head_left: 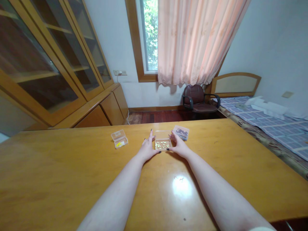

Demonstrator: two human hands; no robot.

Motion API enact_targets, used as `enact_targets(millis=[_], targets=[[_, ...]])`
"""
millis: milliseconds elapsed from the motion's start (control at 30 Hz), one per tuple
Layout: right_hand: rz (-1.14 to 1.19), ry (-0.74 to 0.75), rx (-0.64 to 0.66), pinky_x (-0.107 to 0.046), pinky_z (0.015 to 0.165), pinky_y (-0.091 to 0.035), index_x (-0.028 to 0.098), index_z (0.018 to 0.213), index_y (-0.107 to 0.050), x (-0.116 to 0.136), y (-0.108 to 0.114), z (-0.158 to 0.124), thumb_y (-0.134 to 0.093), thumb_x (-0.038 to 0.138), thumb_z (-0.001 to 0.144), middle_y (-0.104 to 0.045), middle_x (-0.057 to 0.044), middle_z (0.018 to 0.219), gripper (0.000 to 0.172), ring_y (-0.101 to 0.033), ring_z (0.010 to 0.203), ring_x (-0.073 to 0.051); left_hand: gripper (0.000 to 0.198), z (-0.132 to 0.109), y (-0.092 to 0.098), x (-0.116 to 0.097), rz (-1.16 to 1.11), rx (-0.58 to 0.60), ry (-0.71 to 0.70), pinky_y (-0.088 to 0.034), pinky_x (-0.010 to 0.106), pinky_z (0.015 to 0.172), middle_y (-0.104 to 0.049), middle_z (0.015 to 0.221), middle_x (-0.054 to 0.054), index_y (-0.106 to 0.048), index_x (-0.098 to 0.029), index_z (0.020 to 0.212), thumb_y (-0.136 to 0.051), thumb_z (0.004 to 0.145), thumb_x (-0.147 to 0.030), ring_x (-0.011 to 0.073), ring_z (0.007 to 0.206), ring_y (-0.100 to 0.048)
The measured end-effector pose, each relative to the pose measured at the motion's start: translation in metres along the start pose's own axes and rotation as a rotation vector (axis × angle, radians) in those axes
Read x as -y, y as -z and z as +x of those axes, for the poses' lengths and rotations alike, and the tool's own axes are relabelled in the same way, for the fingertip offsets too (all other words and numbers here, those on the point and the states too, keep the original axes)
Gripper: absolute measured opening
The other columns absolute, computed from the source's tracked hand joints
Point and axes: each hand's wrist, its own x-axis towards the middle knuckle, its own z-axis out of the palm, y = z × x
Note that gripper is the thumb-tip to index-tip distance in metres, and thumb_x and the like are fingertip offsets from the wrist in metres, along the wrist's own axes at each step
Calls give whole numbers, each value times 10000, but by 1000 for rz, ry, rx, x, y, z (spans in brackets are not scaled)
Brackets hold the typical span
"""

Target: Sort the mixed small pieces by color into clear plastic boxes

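Note:
A small clear plastic box (pixel 163 144) lies open on the wooden table, its lid tilted back on the far side and several small pale-yellow pieces inside. At its left side is my left hand (pixel 147 149), fingers spread, the thumb by the near left corner. My right hand (pixel 178 145) is at the right side, thumb at the near right corner and fingers by the lid. Both hands frame the box between them. To the left lies another open clear box (pixel 120 141) with yellow and white items in it. Behind my right hand sits a clear case (pixel 182 132) with dark reddish-brown contents.
The wooden table (pixel 72 166) spans the foreground. A maroon armchair (pixel 198 99) stands beyond its far edge, and a bed (pixel 269 112) is on the right. A glass-door cabinet (pixel 79 93) lines the left wall; a pink curtain (pixel 192 38) hangs by the window.

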Motion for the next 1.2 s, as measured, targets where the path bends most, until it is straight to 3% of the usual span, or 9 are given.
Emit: enact_targets(millis=[133,267,367,567,733,900,1000,1200], targets=[[-180,92,-9,-412,1048,-381,194,1392,-366,6,7,-1,-785,202,593,-475,-145,1354,902,-498,1211,-250,1124,0,3,-2,92,-28,-37,-344,455,1046,-543,1296,129,-114,-232,1472,-805,588,-308,260,1203,-506],[-379,196,-25,-429,1002,-417,192,1200,-569,11,12,0,-758,202,654,-609,-109,1183,578,-559,1112,-241,700,1,6,-3,211,-17,-102,-319,461,1071,-559,1284,80,-467,-245,1302,-750,664,-296,250,1200,-499],[-503,271,-24,-414,976,-445,188,1143,-619,11,10,0,-709,196,723,-631,-110,1163,430,-580,1082,-232,488,1,6,-7,323,-27,-135,-274,485,1096,-588,1261,64,-558,-234,1209,-687,741,-282,244,1197,-502],[-702,369,48,-397,984,-440,169,1133,-652,17,5,-2,-567,110,807,-641,-120,1183,342,-587,1104,-227,393,-4,-6,-19,488,4,-197,-283,445,1102,-579,1294,64,-550,-211,1240,-525,849,-195,212,1212,-496],[-748,277,164,-462,1065,-346,161,1274,-554,26,5,-6,-613,198,793,-518,-141,1342,486,-467,1255,-261,526,-8,-15,-22,589,91,-177,-213,499,1130,-396,1456,90,-400,-184,1381,-479,869,-273,240,1353,-332],[-819,184,233,-523,1105,-238,158,1419,-360,26,-2,-10,-582,266,822,-325,-152,1474,646,-280,1373,-280,657,-10,-21,-21,671,160,-144,-141,515,1143,-233,1525,117,-244,-147,1456,-437,890,-420,250,1416,-178],[-842,161,233,-540,1110,-205,147,1451,-288,24,-7,-12,-576,302,826,-257,-157,1501,705,-221,1392,-299,695,-11,-23,-21,657,151,-145,-119,520,1143,-196,1534,126,-206,-152,1469,-444,884,-441,260,1421,-153],[-804,158,198,-537,1105,-221,177,1455,-283,20,-11,-13,-557,270,829,-253,-145,1505,689,-229,1389,-301,680,-9,-19,-24,513,168,-140,-79,558,1133,-246,1520,122,-239,-207,1462,-489,869,-427,279,1412,-184]])
